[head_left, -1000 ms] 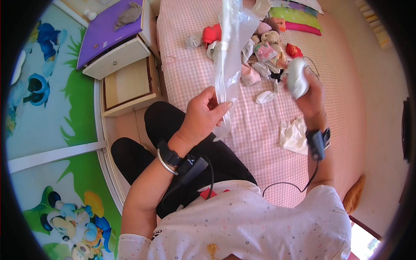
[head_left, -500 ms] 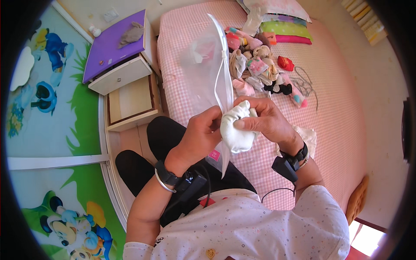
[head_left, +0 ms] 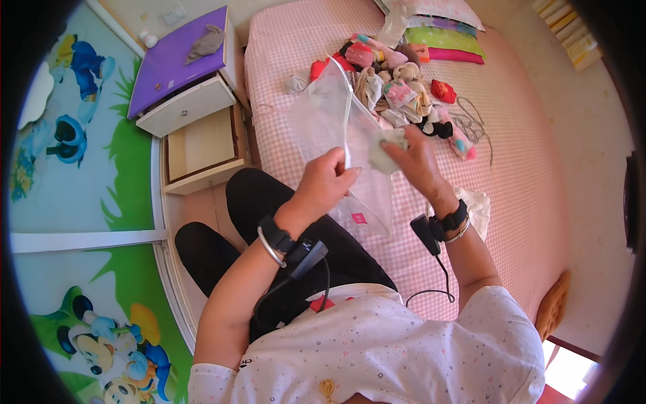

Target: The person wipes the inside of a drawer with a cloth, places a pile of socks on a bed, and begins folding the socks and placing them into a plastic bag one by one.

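My left hand is closed on the white edge of a see-through bag, which hangs open above the bed. A small pink label shows on its lower part. In my right hand is a pale mint bundle of folded cloth, pinched between thumb and fingers. The bundle is at the bag's right side and looks partly veiled by the sheer material; whether it is fully inside I cannot tell. Both wrists carry black straps with small devices and bangles.
A heap of rolled socks and small cloths lies on the pink checked bed, beside a red packet and grey cord. Folded bedding stands behind. Left of the bed is a purple-topped cabinet with drawers pulled out.
My right hand has carried the mint bundle away from my left hand, up to the bag's right side. The bag has tilted lower and spread wider, showing more of the heap behind.
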The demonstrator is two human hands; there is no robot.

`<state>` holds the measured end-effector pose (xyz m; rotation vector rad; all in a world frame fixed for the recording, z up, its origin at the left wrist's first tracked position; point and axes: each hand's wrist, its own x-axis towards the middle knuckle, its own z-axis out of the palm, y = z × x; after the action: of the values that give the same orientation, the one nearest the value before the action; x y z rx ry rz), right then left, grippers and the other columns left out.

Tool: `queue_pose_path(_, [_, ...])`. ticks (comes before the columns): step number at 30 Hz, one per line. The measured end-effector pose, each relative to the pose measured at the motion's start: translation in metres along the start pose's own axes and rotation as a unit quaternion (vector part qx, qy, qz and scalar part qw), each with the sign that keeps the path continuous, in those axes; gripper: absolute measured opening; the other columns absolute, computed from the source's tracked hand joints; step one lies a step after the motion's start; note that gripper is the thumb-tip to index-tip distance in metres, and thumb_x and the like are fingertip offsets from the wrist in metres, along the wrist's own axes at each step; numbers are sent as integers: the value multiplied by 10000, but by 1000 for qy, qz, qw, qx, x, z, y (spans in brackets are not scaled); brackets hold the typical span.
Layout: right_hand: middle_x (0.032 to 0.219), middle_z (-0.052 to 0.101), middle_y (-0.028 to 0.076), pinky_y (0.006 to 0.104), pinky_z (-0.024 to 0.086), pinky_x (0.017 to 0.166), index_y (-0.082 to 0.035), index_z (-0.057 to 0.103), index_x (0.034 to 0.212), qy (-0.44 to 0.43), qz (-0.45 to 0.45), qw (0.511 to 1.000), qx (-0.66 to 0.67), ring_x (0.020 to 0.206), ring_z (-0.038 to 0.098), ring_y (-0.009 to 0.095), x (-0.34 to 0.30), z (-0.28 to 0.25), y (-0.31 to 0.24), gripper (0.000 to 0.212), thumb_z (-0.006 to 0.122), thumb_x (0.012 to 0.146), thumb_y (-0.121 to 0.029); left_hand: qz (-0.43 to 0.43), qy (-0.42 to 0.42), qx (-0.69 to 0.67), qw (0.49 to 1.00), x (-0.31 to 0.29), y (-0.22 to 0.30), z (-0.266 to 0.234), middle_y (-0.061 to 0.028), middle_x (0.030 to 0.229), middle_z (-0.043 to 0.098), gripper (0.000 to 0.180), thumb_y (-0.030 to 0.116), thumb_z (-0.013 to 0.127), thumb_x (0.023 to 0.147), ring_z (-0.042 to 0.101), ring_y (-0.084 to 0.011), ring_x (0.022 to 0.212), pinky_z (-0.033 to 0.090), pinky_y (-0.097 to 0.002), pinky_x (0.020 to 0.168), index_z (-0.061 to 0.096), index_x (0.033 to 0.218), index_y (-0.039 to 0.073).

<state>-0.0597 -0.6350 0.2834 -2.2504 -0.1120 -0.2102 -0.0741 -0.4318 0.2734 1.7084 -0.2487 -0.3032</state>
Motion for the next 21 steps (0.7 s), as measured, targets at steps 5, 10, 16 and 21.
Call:
queue_pose_path(5, [815,603,226,430,460,656,18,516,921,-229,-89,969,-40,780,598,376,6,25,11,236,582,785,-163,31,-53,46,997,4,-11,18,-19,608,467,198,64,587,809,504,-80,505,443,-243,468,414,724,20])
queue_pose_path(10, [810,612,213,472,470,690,0,528,905,-250,-89,943,-200,783,593,387,34,54,36,189,524,790,-150,-11,-111,21,994,16,-27,19,-20,634,476,167,46,584,792,515,-91,551,446,-249,499,431,734,16])
queue_pose_path(16, [765,609,216,463,467,693,0,555,875,-336,-94,913,-210,760,593,390,38,48,7,283,544,807,-275,-46,7,-51,998,22,-43,-24,-23,690,514,109,57,555,832,528,-86,570,465,-240,523,463,791,13])
queue_pose_path(21, [861,598,231,401,452,696,23,521,989,-282,-72,957,19,819,588,354,39,77,32,295,589,800,-193,-56,-42,-97,993,23,-42,-7,-19,736,530,72,51,545,849,537,-85,621,479,-239,563,491,863,5])
